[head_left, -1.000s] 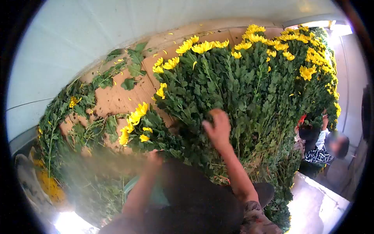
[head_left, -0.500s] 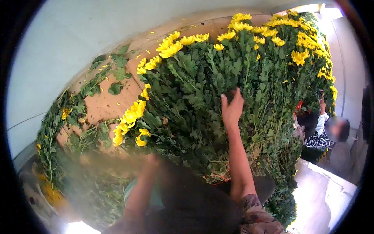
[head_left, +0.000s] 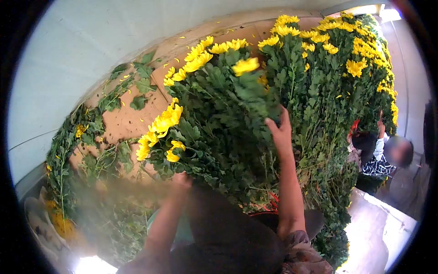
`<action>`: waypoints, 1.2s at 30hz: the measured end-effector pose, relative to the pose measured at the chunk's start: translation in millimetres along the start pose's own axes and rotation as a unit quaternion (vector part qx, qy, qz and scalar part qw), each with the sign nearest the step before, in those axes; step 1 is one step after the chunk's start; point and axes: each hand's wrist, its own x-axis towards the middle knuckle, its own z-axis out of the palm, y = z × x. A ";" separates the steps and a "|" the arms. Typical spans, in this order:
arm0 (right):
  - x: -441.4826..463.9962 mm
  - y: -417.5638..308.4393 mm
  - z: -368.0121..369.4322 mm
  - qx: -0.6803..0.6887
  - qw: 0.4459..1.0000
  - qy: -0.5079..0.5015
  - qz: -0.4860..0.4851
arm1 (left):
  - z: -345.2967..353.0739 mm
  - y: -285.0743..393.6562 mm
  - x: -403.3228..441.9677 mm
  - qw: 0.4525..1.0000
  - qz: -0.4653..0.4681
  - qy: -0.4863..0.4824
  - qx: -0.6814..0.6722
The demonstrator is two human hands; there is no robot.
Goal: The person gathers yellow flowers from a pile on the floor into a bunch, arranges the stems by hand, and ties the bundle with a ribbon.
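Note:
Long-stemmed yellow chrysanthemums [head_left: 301, 105] lie in a thick, leafy layer in front of me. My right hand [head_left: 280, 134] is among the stems at the middle, its thumb and fingers around a leafy chrysanthemum stem. That stem's yellow bloom [head_left: 245, 66] is raised and blurred by motion. My left hand [head_left: 182, 178] is low on the left, its fingers mostly covered by leaves. It appears to grip a bunch of chrysanthemums [head_left: 166, 119] whose blooms point to the upper left.
Brown cardboard [head_left: 130, 116] with fallen leaves and petals lies at the left, beside a pale wall [head_left: 91, 41]. Red ties [head_left: 273, 203] lie near my lap. Another person [head_left: 378, 157] sits at the right by the flowers, one hand raised. A white block [head_left: 378, 223] stands below them.
A chrysanthemum has come up out of the layer with my right hand, exposing a gap behind it. My left hand and its bunch have shifted slightly up and right.

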 end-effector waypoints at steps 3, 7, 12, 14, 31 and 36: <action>7.3 3.6 -26.0 0.048 0.994 0.035 0.092 | 16.3 18.4 -5.2 0.991 -0.041 -0.009 -0.128; 7.7 -24.4 -32.0 0.073 0.987 0.062 0.130 | 33.3 56.3 -29.5 0.838 0.051 -0.004 0.543; -20.5 -15.8 -27.0 -0.198 0.977 -0.006 0.075 | 121.3 113.4 -10.3 0.981 -0.119 0.025 -0.150; -45.1 -11.8 -29.9 -0.192 0.979 0.023 0.059 | 138.6 121.6 0.6 0.987 -0.089 0.021 -0.132; -71.7 -62.9 58.9 -0.437 0.843 -0.236 -0.207 | 143.6 117.2 3.4 0.976 -0.102 -0.105 -0.159; 27.6 -10.7 43.5 -0.465 0.856 0.086 -0.210 | 142.5 120.0 -7.9 0.985 -0.112 -0.066 -0.113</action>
